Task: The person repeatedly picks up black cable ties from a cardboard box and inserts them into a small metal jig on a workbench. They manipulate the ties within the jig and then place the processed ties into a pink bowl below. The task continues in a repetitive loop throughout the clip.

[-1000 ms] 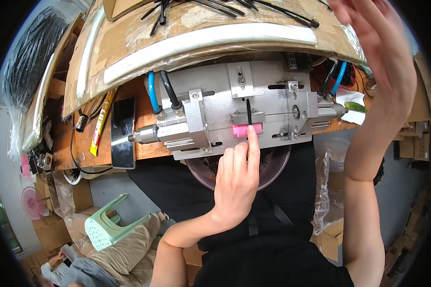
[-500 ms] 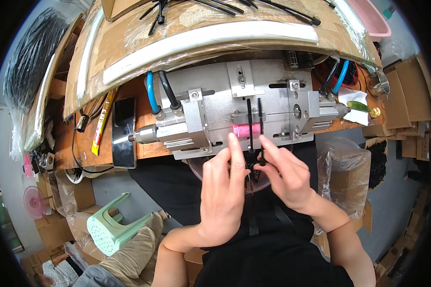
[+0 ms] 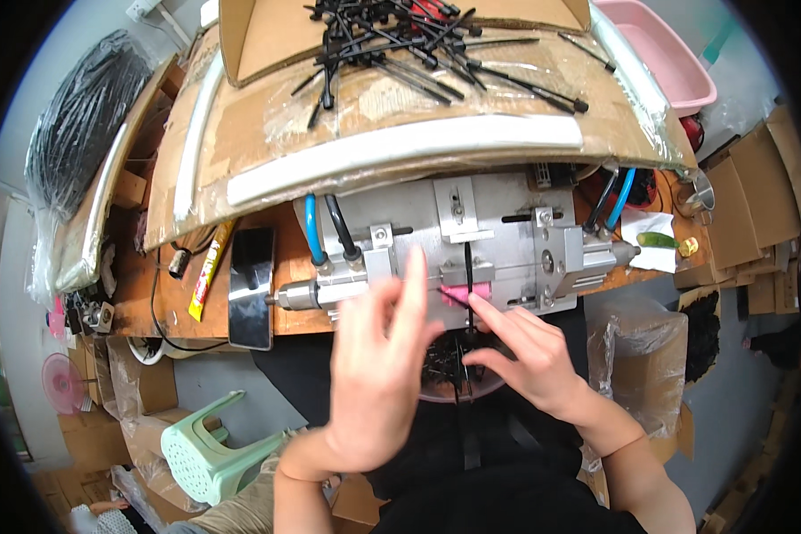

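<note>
My left hand [image 3: 378,365] is raised left of the pink block, blurred, its index finger pointing up and its thumb apart. I see nothing in it. My right hand [image 3: 529,360] has its index fingertip against a thin black rod [image 3: 469,262], with the thumb by the rod's lower part. This rod lies across a small pink block [image 3: 481,291] at the front of a metal fixture [image 3: 409,209]. A short dark piece [image 3: 454,297] slants across the block's left side. Below my hands, a bowl [image 3: 440,363] holds many dark pieces, partly hidden by my fingers.
Metal cylinders with blue and black hoses flank the fixture. Behind it, a cardboard sheet [image 3: 285,125] bears a pile of black rods [image 3: 392,44]. A phone [image 3: 252,285] and a yellow packet [image 3: 209,271] lie left. A green stool [image 3: 209,449] stands lower left.
My left hand has moved left and lifted away. The right hand's rod has shifted left onto the pink block; the rod there before is gone from its place. The view has tilted up.
</note>
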A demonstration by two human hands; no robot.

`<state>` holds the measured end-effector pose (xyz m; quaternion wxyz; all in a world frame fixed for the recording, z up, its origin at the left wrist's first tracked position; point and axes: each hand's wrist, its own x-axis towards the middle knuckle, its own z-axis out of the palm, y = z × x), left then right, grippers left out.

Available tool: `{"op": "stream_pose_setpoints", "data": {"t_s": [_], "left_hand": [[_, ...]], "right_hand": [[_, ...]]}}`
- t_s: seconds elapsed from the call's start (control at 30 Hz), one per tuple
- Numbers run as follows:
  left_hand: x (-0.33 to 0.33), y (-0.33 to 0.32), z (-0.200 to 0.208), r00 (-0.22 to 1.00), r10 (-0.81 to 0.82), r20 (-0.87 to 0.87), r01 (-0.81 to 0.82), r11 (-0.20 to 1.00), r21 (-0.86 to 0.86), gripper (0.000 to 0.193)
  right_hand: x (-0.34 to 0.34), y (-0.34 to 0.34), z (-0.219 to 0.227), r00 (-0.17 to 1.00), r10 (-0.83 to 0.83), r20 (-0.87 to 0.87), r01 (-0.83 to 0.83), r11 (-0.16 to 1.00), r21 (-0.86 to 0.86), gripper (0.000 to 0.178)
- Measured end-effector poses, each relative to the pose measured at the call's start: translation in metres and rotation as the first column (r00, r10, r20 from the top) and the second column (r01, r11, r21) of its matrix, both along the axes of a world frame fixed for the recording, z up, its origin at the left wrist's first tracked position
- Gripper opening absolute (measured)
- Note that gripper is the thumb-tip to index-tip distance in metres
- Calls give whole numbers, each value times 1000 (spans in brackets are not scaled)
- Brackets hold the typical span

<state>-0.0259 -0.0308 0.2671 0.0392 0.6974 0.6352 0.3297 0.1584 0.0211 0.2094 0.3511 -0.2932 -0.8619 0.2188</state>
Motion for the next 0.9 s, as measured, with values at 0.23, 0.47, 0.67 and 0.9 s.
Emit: {"op": "stream_pose_setpoints", "data": {"t_s": [0.23, 0.47, 0.67, 0.9], "left_hand": [[-52, 195, 52, 950, 82, -302, 76, 875, 478, 20], [-68, 202, 57, 941, -215, -261, 283, 924, 258, 12], [-72, 129, 53, 982, -180, -52, 181, 983, 17, 12], [-60, 80, 37, 998, 59, -36, -49, 973, 226, 17]], "right_hand": [[11, 90, 76, 960, -271, -63, 267, 834, 483, 16], [27, 182, 108, 907, -356, 226, 255, 889, 380, 8], [17, 196, 101, 905, -354, 236, 227, 870, 438, 14], [47, 205, 118, 970, -243, 4, 241, 965, 101, 36]]}}
